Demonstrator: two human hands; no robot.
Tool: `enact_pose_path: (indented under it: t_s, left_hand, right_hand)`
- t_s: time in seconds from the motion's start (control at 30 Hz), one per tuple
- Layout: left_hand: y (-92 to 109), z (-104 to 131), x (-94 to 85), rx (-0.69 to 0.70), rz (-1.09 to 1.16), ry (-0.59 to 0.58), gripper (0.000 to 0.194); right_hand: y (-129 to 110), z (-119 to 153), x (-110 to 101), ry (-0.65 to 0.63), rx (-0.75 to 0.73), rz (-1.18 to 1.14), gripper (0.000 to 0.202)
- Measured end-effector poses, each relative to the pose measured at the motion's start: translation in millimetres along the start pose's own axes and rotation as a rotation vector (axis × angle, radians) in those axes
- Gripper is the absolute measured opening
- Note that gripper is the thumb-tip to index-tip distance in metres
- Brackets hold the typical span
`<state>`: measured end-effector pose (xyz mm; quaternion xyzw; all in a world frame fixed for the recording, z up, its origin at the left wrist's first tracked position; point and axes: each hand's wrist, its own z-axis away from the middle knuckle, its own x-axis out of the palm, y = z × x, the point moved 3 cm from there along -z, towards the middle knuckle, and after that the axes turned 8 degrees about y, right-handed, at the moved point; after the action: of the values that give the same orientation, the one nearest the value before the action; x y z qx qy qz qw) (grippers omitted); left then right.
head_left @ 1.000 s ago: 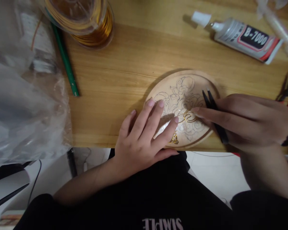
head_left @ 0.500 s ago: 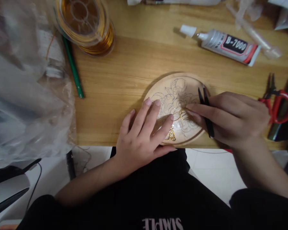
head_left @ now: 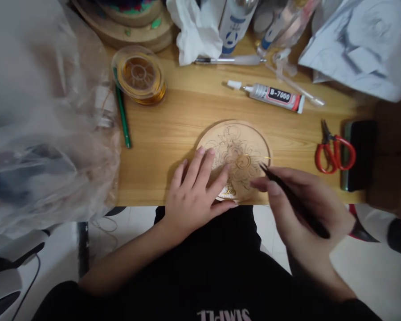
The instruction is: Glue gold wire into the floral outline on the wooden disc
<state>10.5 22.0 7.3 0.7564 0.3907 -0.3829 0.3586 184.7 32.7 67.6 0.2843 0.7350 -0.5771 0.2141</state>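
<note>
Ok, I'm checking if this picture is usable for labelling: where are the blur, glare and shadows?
Head view: the right hand looks slightly blurred. Head view: whitish sheen on the plastic bag, shadow along the upper left of the wooden plaque. Head view: the glue tube is legible: B-7000.

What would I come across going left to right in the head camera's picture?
Plastic bag, spool of golden wire, left hand, round wooden board, right hand, red-handled tool, dark rectangular object.
</note>
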Motion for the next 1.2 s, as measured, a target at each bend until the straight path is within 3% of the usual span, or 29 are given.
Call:
enact_pose_path:
  t_s: [0.1,0.17,0.4,0.57,0.73,1.2]
  left_hand:
    - [-0.1,-0.5,-0.9,-0.002,0.003,0.006,0.069]
    - [-0.1,-0.6,-1.1,0.0,-0.002,0.009,0.07]
    - [-0.8,0.0,-1.6,0.009,-0.011,0.008,0.071]
    - [-0.1,1.2,-0.4,-0.004,-0.008,0.035,0.071]
    - [0.4,2.1,0.7,-0.008,-0.013,0.009,0.067]
    - [0.7,3.0,1.0,-0.014,-0.008,0.004,0.066]
  right_hand:
    - [-0.8,4.2,12.7,0.047,0.199,-0.102,0.027]
    - [-0.8,0.6,20.5,0.056,0.229,-0.142,0.022]
    - [-11.9,-5.6,32.6,0.058,0.013,0.044,0.019]
    - [-15.4,-2.4,39.0,0.125,-0.035,0.168,0.018]
    - [-18.7,-5.9,45.1,0.107,-0.089,0.279,0.011]
    - [-18.6,-7.3,47.5,0.077,-0.136,0.288,0.018]
